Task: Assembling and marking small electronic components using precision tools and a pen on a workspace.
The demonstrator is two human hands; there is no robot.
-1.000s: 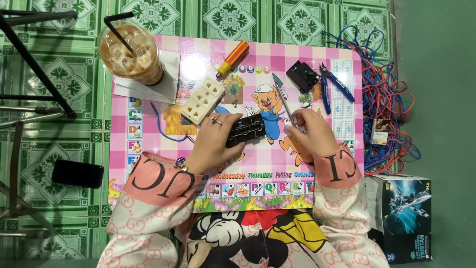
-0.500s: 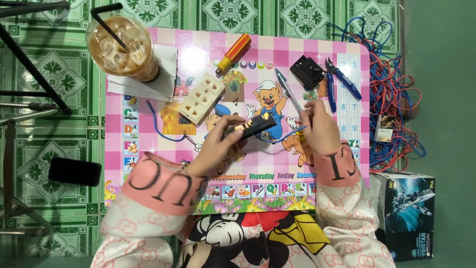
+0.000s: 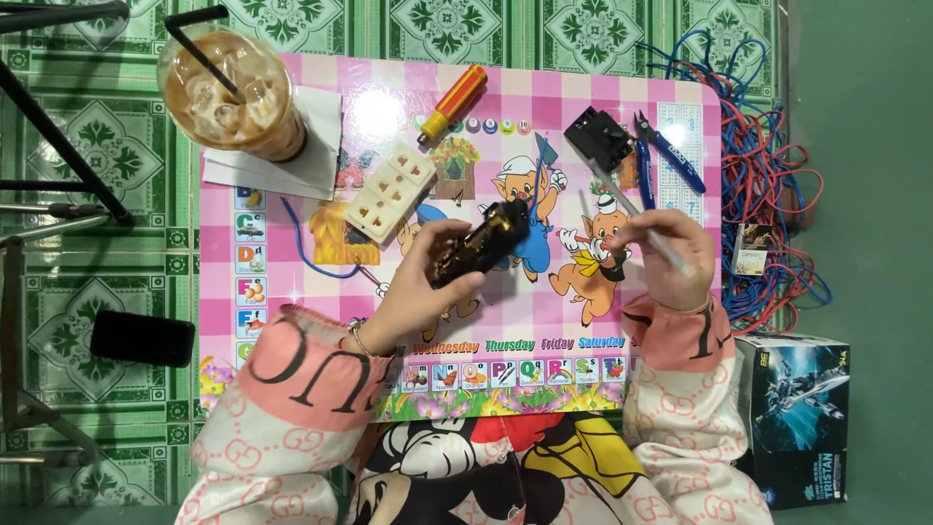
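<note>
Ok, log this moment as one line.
left hand: holds black socket part | right hand: holds thin metal tool | surface: pink cartoon table | nearby: white socket

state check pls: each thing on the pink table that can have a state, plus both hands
left hand: gripping black component, lifted off table
black component: held, tilted
right hand: closed on thin tool
thin tool: held, slanted
iced coffee cup: upright, nearly full, straw in
white socket strip: lying flat
orange screwdriver: lying untouched
blue cutters: lying untouched

head cam | straight down, close above pink table [image 3: 292, 194] | both hands in frame
</note>
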